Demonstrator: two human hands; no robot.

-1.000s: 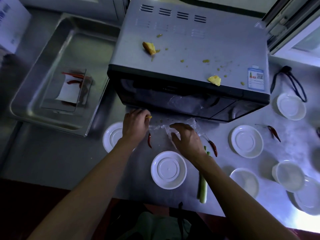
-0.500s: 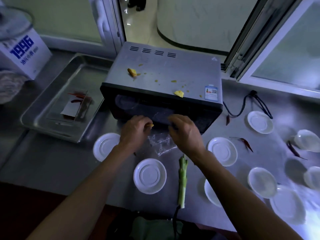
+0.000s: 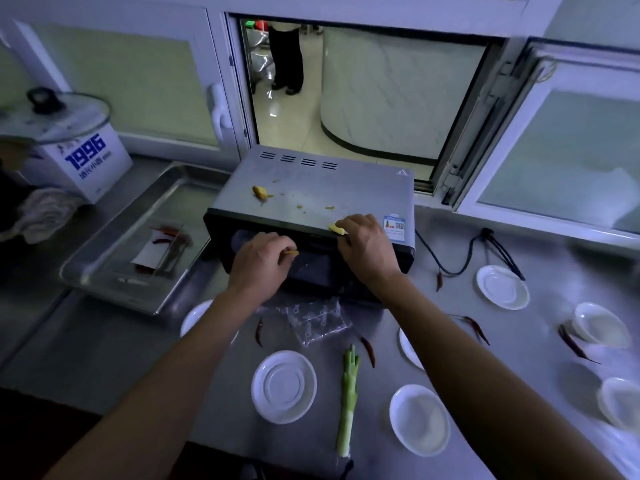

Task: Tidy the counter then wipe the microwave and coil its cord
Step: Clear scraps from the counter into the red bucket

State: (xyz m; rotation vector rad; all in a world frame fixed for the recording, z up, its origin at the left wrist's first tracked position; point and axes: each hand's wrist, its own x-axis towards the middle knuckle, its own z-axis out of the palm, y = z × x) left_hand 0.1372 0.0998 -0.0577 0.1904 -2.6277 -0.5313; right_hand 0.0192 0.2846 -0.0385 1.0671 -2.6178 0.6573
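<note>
microwave (image 3: 311, 202) mid-counter, top crumbed. right hand (image 3: 367, 247) pinches yellow scrap (image 3: 337, 229) at front edge; left hand (image 3: 259, 265) curled on small piece. chillies, saucers, cord (image 3: 464, 258) uncoiled: early.

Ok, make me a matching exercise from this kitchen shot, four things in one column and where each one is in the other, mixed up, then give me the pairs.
Things
1. green onion
2. yellow food scrap
3. clear plastic bag
4. glass lid

Places
A. on the white box at far left
B. on the counter between two white saucers
C. on top of the microwave
D. on the counter just in front of the microwave

Pairs: 1-B, 2-C, 3-D, 4-A
</note>
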